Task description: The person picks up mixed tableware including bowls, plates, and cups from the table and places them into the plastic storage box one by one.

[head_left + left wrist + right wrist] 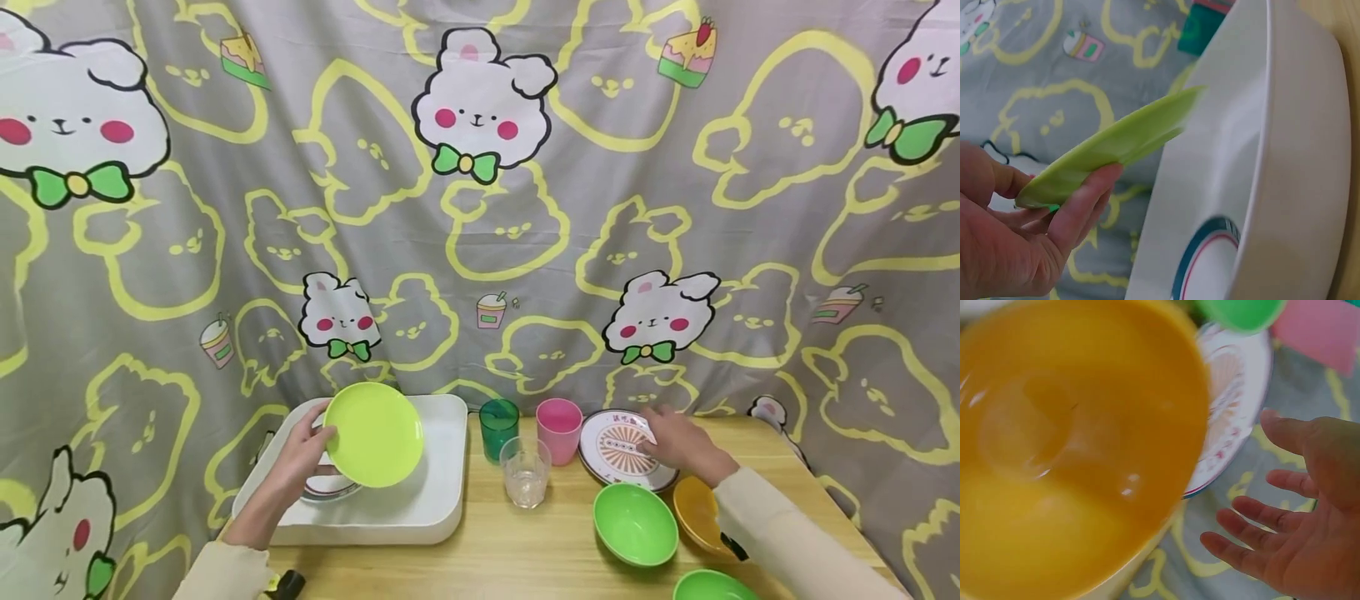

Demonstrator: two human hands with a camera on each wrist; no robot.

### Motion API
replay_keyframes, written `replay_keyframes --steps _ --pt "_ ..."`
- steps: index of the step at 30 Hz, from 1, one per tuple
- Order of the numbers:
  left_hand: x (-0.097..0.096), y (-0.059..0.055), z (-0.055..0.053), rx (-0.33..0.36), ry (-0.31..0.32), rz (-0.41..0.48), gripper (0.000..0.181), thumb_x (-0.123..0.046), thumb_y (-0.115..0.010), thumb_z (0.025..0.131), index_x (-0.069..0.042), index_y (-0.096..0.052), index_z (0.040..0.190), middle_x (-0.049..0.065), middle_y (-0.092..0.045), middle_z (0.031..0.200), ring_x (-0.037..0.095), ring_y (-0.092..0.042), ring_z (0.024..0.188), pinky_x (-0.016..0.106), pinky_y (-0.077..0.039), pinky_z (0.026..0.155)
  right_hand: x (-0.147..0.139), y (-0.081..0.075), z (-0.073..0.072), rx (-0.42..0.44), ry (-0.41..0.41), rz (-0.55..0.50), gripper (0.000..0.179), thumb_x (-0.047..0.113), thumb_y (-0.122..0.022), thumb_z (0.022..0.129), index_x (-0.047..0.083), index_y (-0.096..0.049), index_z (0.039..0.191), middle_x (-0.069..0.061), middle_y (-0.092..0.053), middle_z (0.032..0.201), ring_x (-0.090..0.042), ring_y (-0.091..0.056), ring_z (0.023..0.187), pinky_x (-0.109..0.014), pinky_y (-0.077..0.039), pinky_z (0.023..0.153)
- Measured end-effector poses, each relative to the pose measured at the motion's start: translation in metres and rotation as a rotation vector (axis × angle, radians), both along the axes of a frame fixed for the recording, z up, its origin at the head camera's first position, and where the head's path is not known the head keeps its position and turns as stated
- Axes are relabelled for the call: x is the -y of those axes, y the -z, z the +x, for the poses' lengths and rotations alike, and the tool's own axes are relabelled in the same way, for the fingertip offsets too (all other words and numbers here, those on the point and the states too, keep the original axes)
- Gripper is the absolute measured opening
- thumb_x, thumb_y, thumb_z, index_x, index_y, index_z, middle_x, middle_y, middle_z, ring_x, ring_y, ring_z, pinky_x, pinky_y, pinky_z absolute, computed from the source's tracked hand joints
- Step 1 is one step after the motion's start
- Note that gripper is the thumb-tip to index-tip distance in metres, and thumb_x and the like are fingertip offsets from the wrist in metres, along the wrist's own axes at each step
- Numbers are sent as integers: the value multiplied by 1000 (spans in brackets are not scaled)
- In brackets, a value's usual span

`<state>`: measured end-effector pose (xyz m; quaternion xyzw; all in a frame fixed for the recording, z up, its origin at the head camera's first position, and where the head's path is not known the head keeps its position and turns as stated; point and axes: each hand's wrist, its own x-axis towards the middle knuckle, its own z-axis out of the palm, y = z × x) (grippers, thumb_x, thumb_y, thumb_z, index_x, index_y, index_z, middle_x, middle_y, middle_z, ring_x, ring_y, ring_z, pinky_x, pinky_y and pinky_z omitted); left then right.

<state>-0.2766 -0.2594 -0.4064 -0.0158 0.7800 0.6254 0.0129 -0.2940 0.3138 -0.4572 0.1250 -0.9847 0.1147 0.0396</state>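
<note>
Yellow-green plate (375, 435), held up left of centre in the lower half of the head view, over white tub (390, 533), broad face toward the head camera. Gripped at its left edge by left hand (303, 454), thumb in front, other fingers behind, pinched together as near as the rim allows; tilted and nearly edge-on in the left wrist view. Underneath, inside the tub, white plate with teal-and-red rim (1213, 269), partly hidden. Farther right, on wooden table (450, 575): dark green cup (498, 429), upright; then clear cup (527, 483), upright, lower in the frame; then pink cup (559, 433), upright. Right of centre, white patterned plate (618, 442), sunburst design showing; below it, green bowl (636, 525), open side up. By the patterned plate's right edge, right hand (678, 442), blurred in the head view, but with fingers extended and spread in the right wrist view and hold of nothing; touching that plate or just short of it, cannot tell. Just beside the green bowl, orange bowl (693, 512), partly covered by cream sleeve (795, 533). At the bottom edge, lower right, second green bowl (712, 587), cut off. Across the upper frame, grey curtain (480, 242).
</note>
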Motion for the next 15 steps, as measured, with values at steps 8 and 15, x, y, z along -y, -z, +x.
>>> replay_keyframes --steps 8,15 --pt "19 7 -7 25 -2 -64 54 -2 -32 106 1 -19 158 31 -57 117 22 -68 83 50 -64 69 -15 13 -9 159 60 -3 72 22 -80 87 -19 -46 135 -47 -48 128 -63 -52 113 -70 -51 89" --pt "33 12 -17 49 -28 -166 56 -3 -29 106 2 -13 159 44 -43 134 32 -68 93 51 -64 71 -16 20 -11 270 115 -31 78 25 -80 88 -22 -40 135 -48 -46 121 -61 -53 110 -67 -50 92"
